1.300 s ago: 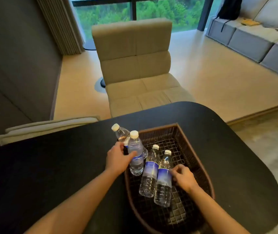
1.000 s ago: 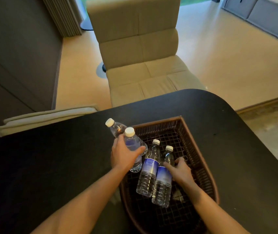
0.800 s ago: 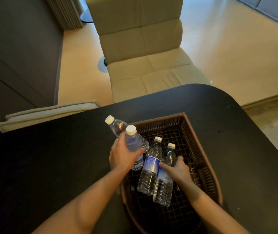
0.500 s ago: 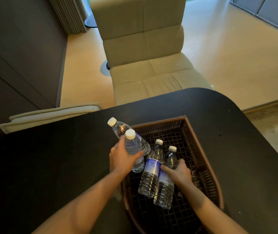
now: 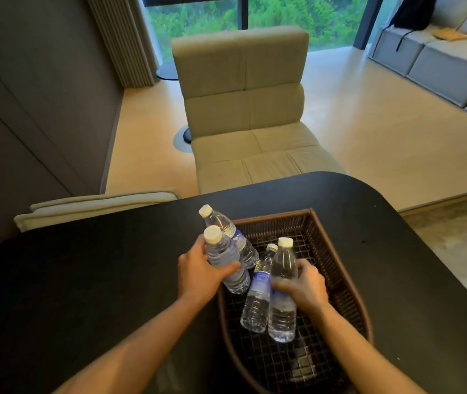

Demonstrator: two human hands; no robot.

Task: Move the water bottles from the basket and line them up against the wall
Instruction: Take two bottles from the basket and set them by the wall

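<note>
A dark brown wicker basket (image 5: 337, 260) sits on the black table (image 5: 84, 280) and holds several clear water bottles with white caps and blue labels. My left hand (image 5: 198, 275) grips one bottle (image 5: 223, 255) at the basket's left rim, lifted and tilted. Behind it another bottle (image 5: 226, 228) leans out over the rim. My right hand (image 5: 304, 285) grips a second bottle (image 5: 283, 280), raised above the basket floor. A further bottle (image 5: 258, 297) lies next to it, untouched as far as I can tell.
The dark grey wall (image 5: 27, 109) stands to the left, beyond the table's far left edge. A beige cushioned chair (image 5: 243, 109) faces the table's far side. A folded beige cushion (image 5: 93, 203) lies by the wall. A grey sofa (image 5: 439, 61) is at the far right.
My right hand has closed on the rightmost bottle and lifted it off the basket floor. The left hand has raised its bottle a little. The camera has tilted up.
</note>
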